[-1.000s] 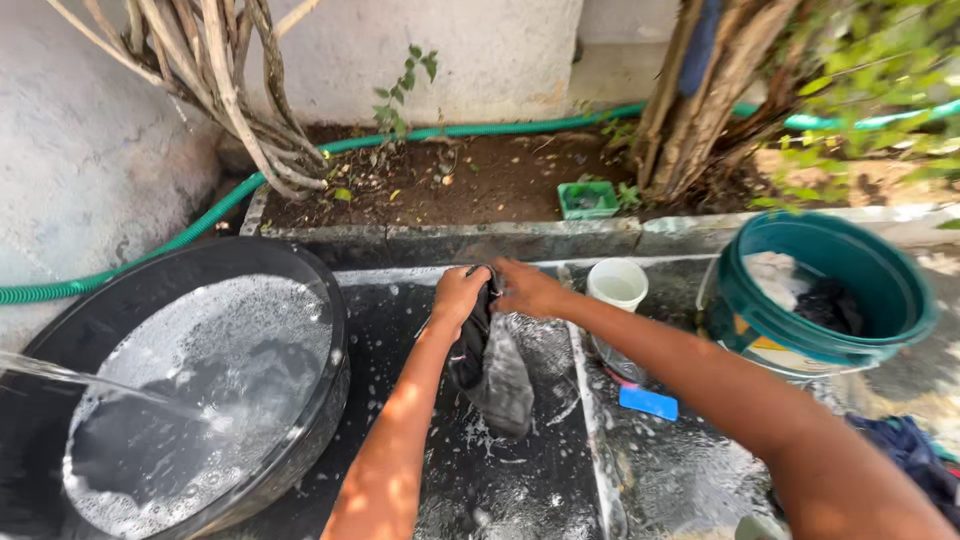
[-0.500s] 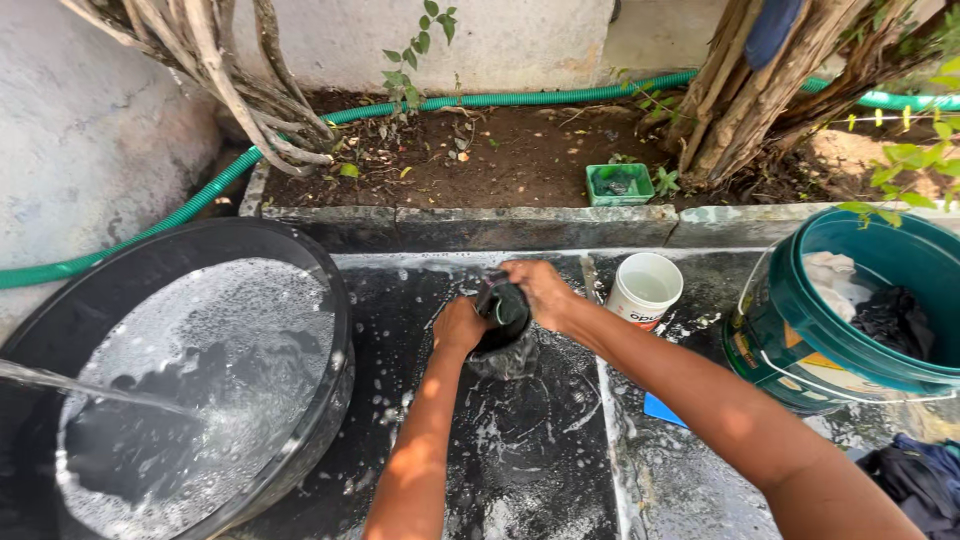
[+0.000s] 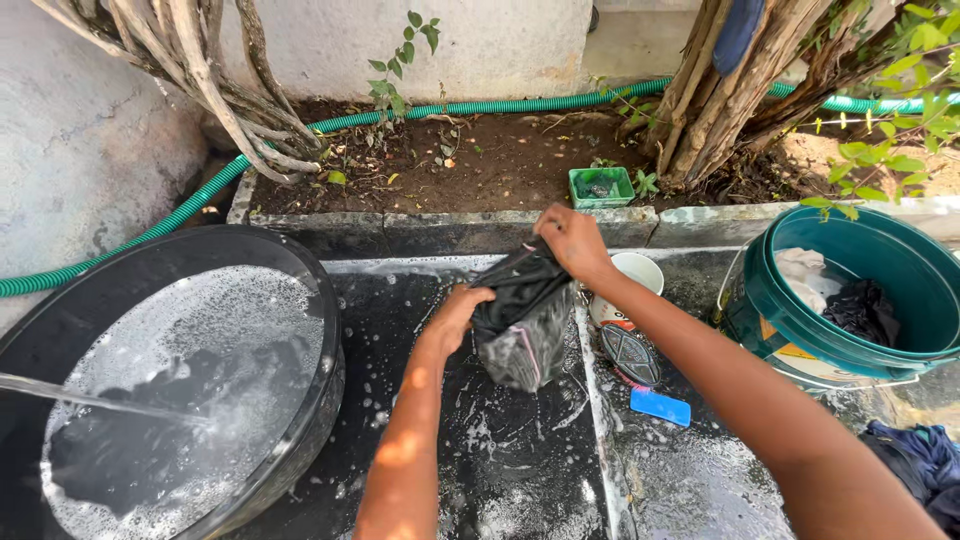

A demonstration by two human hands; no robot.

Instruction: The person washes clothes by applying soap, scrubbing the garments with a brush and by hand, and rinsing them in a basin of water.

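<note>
Wet stone slab [image 3: 480, 470] | dark cloth [image 3: 522, 315] lifted | left hand [image 3: 462, 308] and right hand [image 3: 572, 240] both gripping it

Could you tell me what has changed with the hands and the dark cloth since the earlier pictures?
The right hand rose, pulling the dark cloth up and stretching it out from a bunched wad; the left hand still grips its lower side. The black tub, green bucket and blue brush stayed put.

Dark garment [image 3: 522, 318]: wet cloth, slight sheen. Slab [image 3: 500, 460]: dark stone, probably, wet, soapy. Bucket [image 3: 905, 330]: glossy green plastic.
</note>
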